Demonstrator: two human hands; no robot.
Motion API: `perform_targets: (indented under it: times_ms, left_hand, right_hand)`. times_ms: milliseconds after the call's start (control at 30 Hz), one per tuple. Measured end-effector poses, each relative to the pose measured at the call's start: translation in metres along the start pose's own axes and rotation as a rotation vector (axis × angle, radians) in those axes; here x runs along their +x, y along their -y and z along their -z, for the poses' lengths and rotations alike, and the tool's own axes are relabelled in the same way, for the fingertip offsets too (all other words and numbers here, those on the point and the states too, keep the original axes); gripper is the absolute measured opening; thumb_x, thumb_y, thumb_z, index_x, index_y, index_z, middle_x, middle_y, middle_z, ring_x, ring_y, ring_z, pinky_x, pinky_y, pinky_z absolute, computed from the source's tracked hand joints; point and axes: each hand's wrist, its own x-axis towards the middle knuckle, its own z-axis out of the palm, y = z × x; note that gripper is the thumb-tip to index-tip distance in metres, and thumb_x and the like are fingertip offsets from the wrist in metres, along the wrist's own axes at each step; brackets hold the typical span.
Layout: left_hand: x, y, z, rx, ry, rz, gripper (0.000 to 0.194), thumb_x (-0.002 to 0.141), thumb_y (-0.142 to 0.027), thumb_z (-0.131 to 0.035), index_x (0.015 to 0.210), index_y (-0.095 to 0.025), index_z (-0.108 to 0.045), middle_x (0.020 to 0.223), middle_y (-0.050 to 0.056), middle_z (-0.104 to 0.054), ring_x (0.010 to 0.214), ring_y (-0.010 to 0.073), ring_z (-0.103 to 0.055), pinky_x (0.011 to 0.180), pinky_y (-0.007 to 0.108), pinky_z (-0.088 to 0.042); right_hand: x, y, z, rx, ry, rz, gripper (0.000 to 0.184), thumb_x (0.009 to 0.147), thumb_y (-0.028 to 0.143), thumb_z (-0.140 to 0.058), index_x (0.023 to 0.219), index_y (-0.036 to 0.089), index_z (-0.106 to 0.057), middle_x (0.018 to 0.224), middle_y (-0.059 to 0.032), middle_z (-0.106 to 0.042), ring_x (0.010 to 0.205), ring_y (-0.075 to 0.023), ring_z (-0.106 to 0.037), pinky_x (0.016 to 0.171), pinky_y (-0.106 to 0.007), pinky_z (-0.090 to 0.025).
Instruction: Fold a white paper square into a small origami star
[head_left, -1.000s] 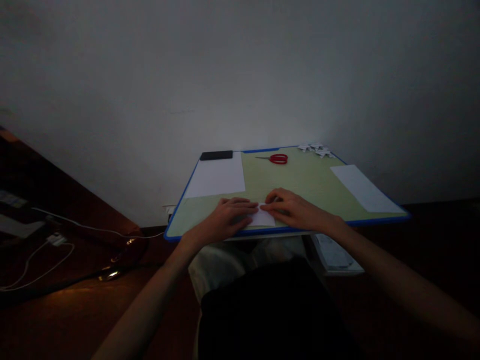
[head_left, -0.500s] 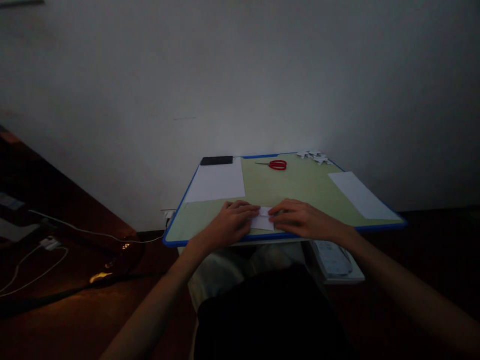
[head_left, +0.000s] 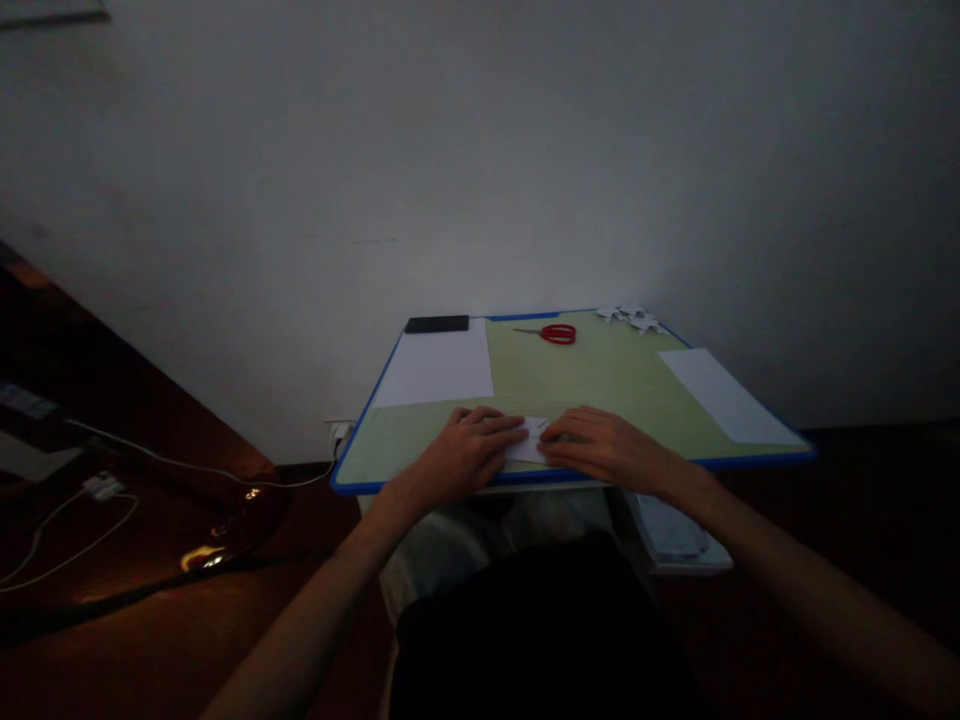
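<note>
A small piece of folded white paper [head_left: 528, 452] lies near the front edge of the green table top [head_left: 600, 372]. My left hand [head_left: 477, 445] holds down its left side, fingers close together and pressing on it. At the right side of the paper, my right hand [head_left: 600, 443] has its fingertips and thumb closed on a folded flap. Both hands hide parts of the paper's edges, so its full shape does not show.
Red-handled scissors [head_left: 558, 334] lie at the back. A black flat object [head_left: 436, 324] rests by a white sheet [head_left: 439, 370] at left. Several folded paper pieces [head_left: 634, 318] sit at the back right, above another white sheet [head_left: 724, 400]. A wall [head_left: 480, 180] stands behind.
My right fingers have shifted slightly at the paper's right side, and its flap now lies at a different slant. My left fingers have slid slightly right over the paper.
</note>
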Motion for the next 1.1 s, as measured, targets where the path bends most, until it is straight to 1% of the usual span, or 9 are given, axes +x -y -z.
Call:
perform_targets:
  times_ms: [233, 400, 500, 600, 667, 767, 833, 933, 1100]
  left_hand:
    - [-0.001, 0.002, -0.003, -0.017, -0.019, -0.005, 0.046, 0.102, -0.018, -0.053, 0.147, -0.027, -0.062, 0.153, 0.006, -0.064, 0.137, 0.0262, -0.057, 0.108, 0.049, -0.044]
    - [0.000, 0.000, -0.001, 0.004, -0.002, -0.008, 0.043, 0.103, -0.019, -0.052, 0.144, -0.024, -0.063, 0.154, 0.007, -0.063, 0.136, 0.0286, -0.057, 0.108, 0.050, -0.043]
    - [0.000, 0.000, 0.000, 0.010, -0.001, -0.013, 0.043, 0.104, -0.019, -0.052, 0.145, -0.024, -0.062, 0.155, 0.006, -0.063, 0.136, 0.0281, -0.057, 0.108, 0.049, -0.043]
    - [0.000, 0.000, 0.000, 0.011, -0.001, -0.010, 0.042, 0.104, -0.019, -0.051, 0.145, -0.024, -0.062, 0.155, 0.006, -0.062, 0.136, 0.0283, -0.056, 0.108, 0.049, -0.043]
    - [-0.001, 0.001, 0.000, 0.010, -0.003, -0.016, 0.043, 0.104, -0.019, -0.052, 0.145, -0.024, -0.061, 0.155, 0.006, -0.062, 0.137, 0.0282, -0.056, 0.109, 0.049, -0.043]
    - [-0.001, 0.001, -0.001, 0.009, -0.005, -0.023, 0.044, 0.104, -0.019, -0.052, 0.146, -0.025, -0.061, 0.155, 0.006, -0.062, 0.137, 0.0277, -0.056, 0.108, 0.049, -0.043]
    - [-0.001, 0.001, -0.001, 0.007, -0.003, -0.021, 0.043, 0.104, -0.019, -0.052, 0.146, -0.025, -0.061, 0.155, 0.006, -0.062, 0.137, 0.0277, -0.056, 0.109, 0.049, -0.043]
    - [-0.001, 0.001, -0.001, 0.001, 0.012, -0.012, 0.043, 0.104, -0.019, -0.052, 0.146, -0.024, -0.061, 0.156, 0.006, -0.062, 0.137, 0.0288, -0.055, 0.109, 0.050, -0.043]
    - [-0.001, 0.002, -0.004, -0.015, -0.001, -0.015, 0.045, 0.104, -0.018, -0.052, 0.147, -0.025, -0.060, 0.155, 0.005, -0.062, 0.137, 0.0283, -0.055, 0.108, 0.049, -0.042]
  right_hand:
    - [0.002, 0.011, -0.002, -0.138, -0.055, 0.050, 0.026, 0.109, 0.021, -0.049, 0.113, 0.019, -0.075, 0.095, -0.0097, -0.074, 0.084, -0.0213, -0.064, 0.075, -0.036, -0.055]
    - [0.004, 0.014, -0.008, -0.204, -0.059, 0.095, 0.026, 0.108, 0.015, -0.048, 0.120, 0.017, -0.072, 0.085, -0.0076, -0.072, 0.079, -0.0214, -0.062, 0.074, -0.036, -0.053]
    - [0.004, 0.016, -0.008, -0.104, -0.098, 0.054, 0.025, 0.106, 0.014, -0.049, 0.117, 0.014, -0.072, 0.088, -0.0100, -0.072, 0.083, -0.0225, -0.064, 0.075, -0.037, -0.055]
    - [0.002, 0.019, -0.007, 0.072, -0.132, -0.043, 0.024, 0.102, 0.015, -0.053, 0.117, 0.016, -0.072, 0.096, -0.0107, -0.073, 0.088, -0.0225, -0.066, 0.078, -0.038, -0.059]
    - [0.001, 0.020, -0.007, 0.162, -0.127, -0.095, 0.026, 0.100, 0.014, -0.056, 0.119, 0.017, -0.072, 0.099, -0.0100, -0.072, 0.090, -0.0222, -0.067, 0.080, -0.038, -0.060]
    - [0.001, 0.019, -0.007, 0.214, -0.090, -0.144, 0.027, 0.099, 0.014, -0.058, 0.120, 0.017, -0.073, 0.100, -0.0095, -0.071, 0.091, -0.0217, -0.068, 0.081, -0.037, -0.060]
    - [0.003, 0.018, -0.007, 0.209, -0.059, -0.155, 0.026, 0.100, 0.016, -0.058, 0.120, 0.018, -0.074, 0.099, -0.0094, -0.069, 0.091, -0.0216, -0.067, 0.081, -0.037, -0.059]
    - [0.005, 0.017, -0.005, 0.114, -0.037, -0.121, 0.026, 0.102, 0.016, -0.056, 0.120, 0.017, -0.075, 0.102, -0.0115, -0.069, 0.093, -0.0234, -0.065, 0.082, -0.039, -0.059]
    - [0.006, 0.018, -0.005, -0.051, -0.022, -0.027, 0.028, 0.101, 0.012, -0.058, 0.125, 0.014, -0.071, 0.118, -0.0146, -0.072, 0.109, -0.0273, -0.063, 0.097, -0.045, -0.057]
